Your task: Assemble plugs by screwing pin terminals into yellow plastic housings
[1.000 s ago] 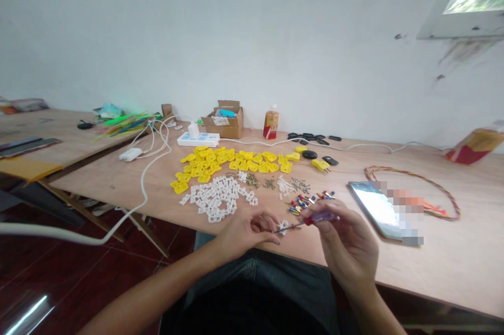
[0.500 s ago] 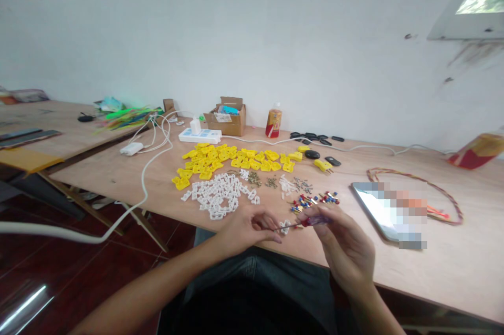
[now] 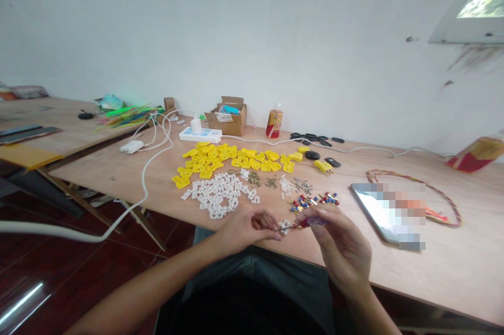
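A screwdriver [image 3: 314,221] is held in the right hand [image 3: 344,243], its red and purplish see-through handle clamped between thumb and fingers near the fingertips. The shaft is pointed leftward, out of that hand and across the gap, and its tip is brought to the fingertips of the left hand [image 3: 250,227]. The left hand is curled, with thumb and fingers drawn close around the tip; whether anything small is pinched there cannot be told, as the place is partly hidden by the fingers. Just beyond the shaft, between the two hands, a few loose white pieces [image 3: 285,227] are seen near the front edge of the surface [image 3: 452,261]; whether they are touched by the shaft cannot be made out. Beyond the right hand, red, blue and brass-coloured parts [image 3: 305,202] are scattered. A pile of white plastic parts [image 3: 216,194] is spread beyond the left hand, and yellow shells [image 3: 212,159] are heaped behind it.
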`<state>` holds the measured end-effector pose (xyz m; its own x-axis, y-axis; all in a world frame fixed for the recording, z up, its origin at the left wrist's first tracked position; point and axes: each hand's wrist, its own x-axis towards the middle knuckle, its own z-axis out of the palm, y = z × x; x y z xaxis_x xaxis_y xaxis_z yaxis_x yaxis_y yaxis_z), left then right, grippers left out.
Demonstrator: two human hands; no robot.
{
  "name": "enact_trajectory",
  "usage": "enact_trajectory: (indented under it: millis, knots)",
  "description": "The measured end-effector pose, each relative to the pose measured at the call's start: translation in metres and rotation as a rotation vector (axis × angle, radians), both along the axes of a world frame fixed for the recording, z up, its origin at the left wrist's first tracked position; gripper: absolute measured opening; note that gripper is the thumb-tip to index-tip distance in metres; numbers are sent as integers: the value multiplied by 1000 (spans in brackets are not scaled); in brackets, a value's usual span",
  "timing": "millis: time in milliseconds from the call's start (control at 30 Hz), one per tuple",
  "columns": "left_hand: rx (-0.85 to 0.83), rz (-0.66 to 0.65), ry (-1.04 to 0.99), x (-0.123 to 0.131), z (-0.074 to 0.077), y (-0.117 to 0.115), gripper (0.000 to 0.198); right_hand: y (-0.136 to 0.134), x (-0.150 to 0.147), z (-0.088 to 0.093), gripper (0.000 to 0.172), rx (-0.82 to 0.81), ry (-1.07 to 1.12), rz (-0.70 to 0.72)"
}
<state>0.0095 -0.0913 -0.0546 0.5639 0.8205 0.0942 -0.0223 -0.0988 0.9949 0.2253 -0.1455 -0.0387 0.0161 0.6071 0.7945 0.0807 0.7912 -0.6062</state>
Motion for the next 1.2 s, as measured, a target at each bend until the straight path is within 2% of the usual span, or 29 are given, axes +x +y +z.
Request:
enact_trajectory:
  millis: [200,367,500,600,667,767,900,1100,1200]
  knots:
    - [10,-19,-5,-1,-1,1,32,2,-2,3,41,11,14,-6]
    - [1,-35,-24,-1,-1,1,28,1,-3,7,35,19,67,44]
    - [-50,-74,-45,-2,-3,3,31,2,6,3,12,-62,43,94]
    - [-82,-110,-52,-3,-4,5,33,4,11,1,23,-142,-25,146]
    - [-74,-102,-42,-3,-4,6,34,5,12,2,28,-129,-21,162]
    - [-42,-77,-16,-3,-5,6,37,7,11,3,32,-71,7,94]
    - [-55,-99,-25,-5,-4,7,38,6,14,2,40,-106,-25,28]
    - [-32,-93,-22,-4,-3,5,29,4,12,7,30,-49,-32,53]
    - [18,-76,38,-3,-1,1,21,2,10,6,32,2,50,-23]
